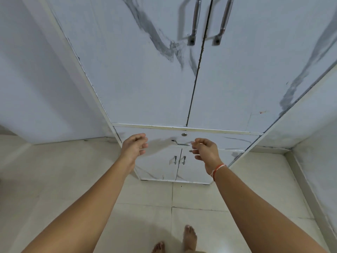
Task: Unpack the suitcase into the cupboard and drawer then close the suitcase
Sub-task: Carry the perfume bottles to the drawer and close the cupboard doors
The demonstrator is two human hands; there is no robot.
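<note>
Head view: loosely curled, empty left hand (135,146) and right hand (205,150) before the horizontal drawer (228,140) handle (180,142).

Pale plain walls (32,73) left and right. Cream tiled floor (197,198), dark grout lines, raised skirting (302,181) along right wall. Soft, even, bluish light; faint shadows.

Both hands reach toward a closed marble-patterned cupboard (145,70): the left hand (134,147) at 9 o'clock of the drawer handle (180,143), the right hand (207,151) at 3 o'clock. Fingers hang loosely curled, holding nothing. Bare feet (189,238) stand on tiled floor (145,207).
</note>
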